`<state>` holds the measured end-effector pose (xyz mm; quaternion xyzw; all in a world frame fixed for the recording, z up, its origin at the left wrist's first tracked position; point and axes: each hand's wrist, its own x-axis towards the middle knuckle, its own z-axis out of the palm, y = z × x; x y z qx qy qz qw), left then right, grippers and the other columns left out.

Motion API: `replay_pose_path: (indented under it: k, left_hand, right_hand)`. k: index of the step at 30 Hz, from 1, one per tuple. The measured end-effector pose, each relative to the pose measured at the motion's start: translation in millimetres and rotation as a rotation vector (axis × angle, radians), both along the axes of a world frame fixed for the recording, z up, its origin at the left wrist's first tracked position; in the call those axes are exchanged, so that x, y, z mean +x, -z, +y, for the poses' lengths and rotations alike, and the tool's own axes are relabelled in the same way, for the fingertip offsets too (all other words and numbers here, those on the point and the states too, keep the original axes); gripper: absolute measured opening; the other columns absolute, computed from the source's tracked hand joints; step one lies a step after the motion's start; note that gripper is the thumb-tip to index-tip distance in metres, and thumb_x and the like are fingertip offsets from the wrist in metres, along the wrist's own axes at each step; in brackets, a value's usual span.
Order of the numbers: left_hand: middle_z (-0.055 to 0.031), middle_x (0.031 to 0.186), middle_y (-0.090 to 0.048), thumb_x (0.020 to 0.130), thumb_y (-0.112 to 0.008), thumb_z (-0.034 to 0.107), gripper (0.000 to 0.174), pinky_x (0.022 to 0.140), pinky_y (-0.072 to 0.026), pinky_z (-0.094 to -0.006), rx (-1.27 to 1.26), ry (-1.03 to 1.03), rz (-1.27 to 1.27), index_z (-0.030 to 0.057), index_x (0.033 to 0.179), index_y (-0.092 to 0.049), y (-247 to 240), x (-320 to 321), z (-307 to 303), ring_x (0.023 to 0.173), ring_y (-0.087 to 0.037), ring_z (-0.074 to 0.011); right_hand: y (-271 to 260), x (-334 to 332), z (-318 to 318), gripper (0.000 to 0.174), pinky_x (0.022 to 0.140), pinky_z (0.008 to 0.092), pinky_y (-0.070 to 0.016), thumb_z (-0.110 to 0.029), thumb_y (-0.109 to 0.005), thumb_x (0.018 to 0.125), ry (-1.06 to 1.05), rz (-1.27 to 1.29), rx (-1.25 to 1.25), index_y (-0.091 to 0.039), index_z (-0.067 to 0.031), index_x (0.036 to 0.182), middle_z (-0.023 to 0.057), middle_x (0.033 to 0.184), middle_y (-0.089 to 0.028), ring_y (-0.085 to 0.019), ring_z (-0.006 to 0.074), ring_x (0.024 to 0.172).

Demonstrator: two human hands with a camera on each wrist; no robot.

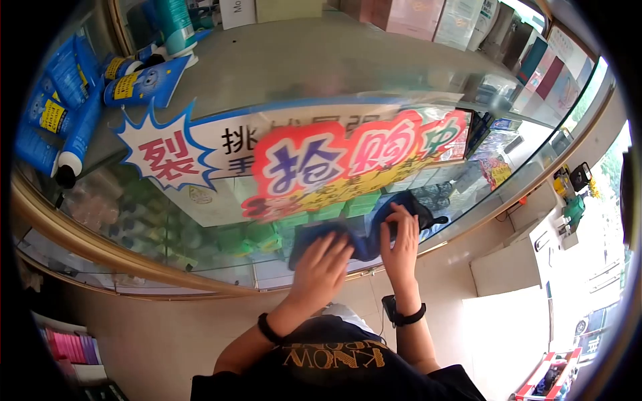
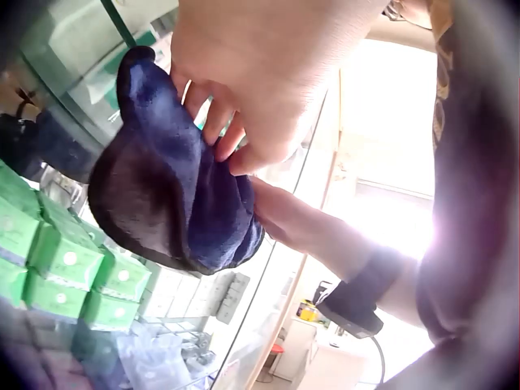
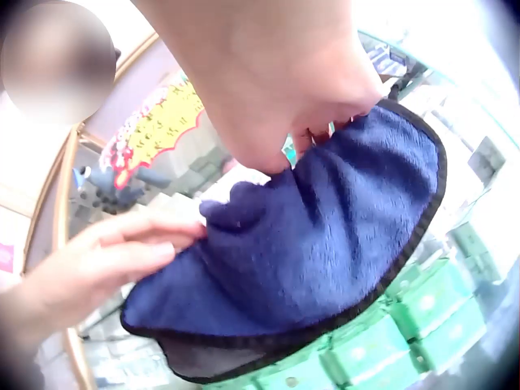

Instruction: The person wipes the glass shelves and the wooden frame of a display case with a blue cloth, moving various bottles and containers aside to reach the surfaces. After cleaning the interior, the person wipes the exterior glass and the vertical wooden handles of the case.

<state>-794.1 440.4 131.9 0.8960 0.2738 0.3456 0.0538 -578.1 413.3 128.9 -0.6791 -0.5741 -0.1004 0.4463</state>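
Item one, nearest me: my left hand (image 1: 322, 260), fingers straight and spread, pressed flat on the near end of the blue cloth (image 1: 366, 235). Item two, just beside it: my right hand (image 1: 401, 244), fingers curled into the cloth's far edge and pinching it. The right wrist view shows the nap bunched under the knuckles. The cloth lies between and beneath both hands on the glass counter top (image 1: 200, 220), humped in the middle, its black-bound hem hanging loose on the near side. Below my hands, through the glass: rows of green boxes (image 1: 264, 234). Just beyond my fingertips: a bright sale card (image 1: 334, 164) in red, pink and yellow. I cannot tell whether it sits on the pane or under it. Farther off and well to the left of my left hand: blue tubes (image 1: 73, 127) lying on the counter. Farthest, along the back edge: upright cartons (image 1: 414, 17). Risks, as I judge them: only the right hand has a real hold, so the flat left palm may skid and ruck the cloth further. If the card is on top, a long stroke away from me could catch it and shove it. Leaning my weight through both palms would load the glass.
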Motion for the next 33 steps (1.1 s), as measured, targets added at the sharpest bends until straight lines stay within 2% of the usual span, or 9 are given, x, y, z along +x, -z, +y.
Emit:
replay_pose_path:
  k: [6,8,12,14,16,20,21,25,33]
  left_hand:
    - [-0.0119,0.145,-0.062,0.093,-0.067,0.013,0.041,0.115,-0.0421,-0.0478,0.010,0.113,0.036,0.0052,0.134,-0.062,-1.6,54.3,14.5,0.136,-0.055,-0.0344]
    - [-0.0102,0.145,-0.063,0.093,-0.067,0.011,0.040,0.115,-0.0429,-0.0472,0.015,0.124,0.011,0.0060,0.132,-0.062,2.3,51.3,16.0,0.136,-0.056,-0.0327]
    - [-0.0087,0.145,-0.063,0.092,-0.067,0.009,0.042,0.114,-0.0435,-0.0467,0.042,0.037,0.021,0.0075,0.134,-0.063,5.9,25.8,7.0,0.136,-0.057,-0.0311]
    - [-0.0083,0.146,-0.063,0.092,-0.068,0.008,0.045,0.114,-0.0437,-0.0463,0.030,-0.027,0.057,0.0089,0.137,-0.063,2.0,6.0,3.6,0.137,-0.057,-0.0303]
    - [-0.0076,0.146,-0.063,0.091,-0.067,0.005,0.048,0.113,-0.0449,-0.0462,0.050,-0.076,0.062,0.0091,0.139,-0.063,-0.1,-12.4,3.4,0.135,-0.058,-0.0297]
    - [-0.0069,0.148,-0.062,0.092,-0.065,0.002,0.051,0.113,-0.0452,-0.0460,0.036,-0.117,0.066,0.0090,0.142,-0.062,-1.7,-38.4,1.4,0.136,-0.058,-0.0290]
    - [-0.0065,0.150,-0.061,0.092,-0.065,0.003,0.051,0.113,-0.0449,-0.0460,0.025,-0.116,0.075,0.0090,0.143,-0.062,-3.1,-40.5,-0.8,0.137,-0.057,-0.0288]
    - [-0.0056,0.153,-0.058,0.093,-0.066,0.005,0.052,0.114,-0.0439,-0.0449,0.015,-0.127,0.100,0.0087,0.145,-0.060,-4.7,-44.1,-6.3,0.139,-0.055,-0.0277]
    - [-0.0048,0.148,-0.062,0.093,-0.066,0.007,0.046,0.114,-0.0444,-0.0428,0.056,-0.231,0.101,0.0076,0.139,-0.064,-3.3,-61.9,-12.7,0.136,-0.058,-0.0255]
  right_hand:
    - [9.1,14.4,8.1,0.016,0.116,0.0553,-0.0359,-0.004,-0.062,0.098,0.148,-0.024,0.001,-0.059,-0.0041,0.114,0.0178,0.137,-0.061,-0.056,0.0375,0.130]
    - [11.1,8.6,1.5,0.021,0.111,0.0504,-0.0408,-0.001,-0.067,0.095,0.076,0.259,0.139,-0.059,-0.0026,0.113,0.0180,0.136,-0.060,-0.056,0.0371,0.128]
    - [35.9,1.2,-5.9,0.025,0.088,0.0398,-0.0465,0.002,-0.075,0.088,0.304,0.247,0.298,-0.052,-0.0027,0.098,0.0104,0.102,-0.052,-0.054,0.0290,0.096]
    - [49.8,-3.6,-5.6,0.026,0.079,0.0362,-0.0426,-0.002,-0.074,0.093,0.280,0.441,0.244,-0.048,-0.0053,0.092,0.0065,0.095,-0.045,-0.047,0.0227,0.087]
    - [75.7,3.0,-2.4,0.023,0.075,0.0339,-0.0399,-0.012,-0.068,0.102,0.099,1.039,0.279,-0.047,-0.0081,0.094,0.0043,0.098,-0.046,-0.043,0.0189,0.086]
    - [66.5,-3.8,5.6,0.038,0.110,0.0399,-0.0437,-0.035,-0.057,0.109,-0.298,1.681,0.381,-0.057,-0.0034,0.129,0.0095,0.132,-0.061,-0.056,0.0231,0.125]
    - [71.1,-1.9,10.2,0.056,0.122,0.0476,-0.0328,-0.043,-0.055,0.108,-0.459,1.690,0.360,-0.051,-0.0027,0.147,0.0138,0.152,-0.054,-0.047,0.0297,0.143]
    - [56.9,-15.0,6.7,0.066,0.127,0.0495,-0.0219,-0.047,-0.055,0.105,-1.052,2.261,0.455,-0.048,-0.0041,0.154,0.0141,0.163,-0.043,-0.038,0.0315,0.149]
    - [82.7,-23.9,27.7,0.055,0.128,0.0476,-0.0189,-0.033,-0.044,0.109,-1.106,2.486,0.497,-0.045,-0.0041,0.156,0.0126,0.165,-0.041,-0.036,0.0290,0.151]
